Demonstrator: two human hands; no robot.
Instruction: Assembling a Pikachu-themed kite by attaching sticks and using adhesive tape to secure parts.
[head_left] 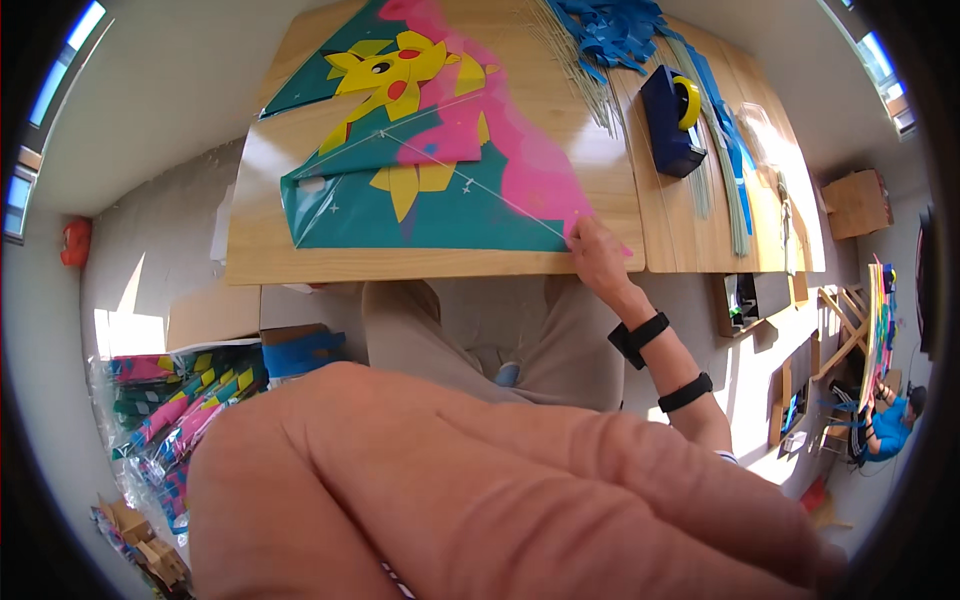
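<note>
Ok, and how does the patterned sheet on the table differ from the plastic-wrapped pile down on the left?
The patterned sheet lies mostly spread out with part folded over, while the plastic-wrapped pile is bunched into narrow bundles. The patterned sheet is on the table; the plastic-wrapped pile sits lower. The right hand has the patterned sheet's corner in its grip, but not the plastic-wrapped pile. Both show pink, yellow and green.

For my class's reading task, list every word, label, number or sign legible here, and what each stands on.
No words, labels or numbers can be read.
Teal-and-pink sheet: small white crosses as decoration, no legible wording.
Tape dispenser: no legible wording.
Plastic-wrapped bundles: any print is too small to read.
</note>
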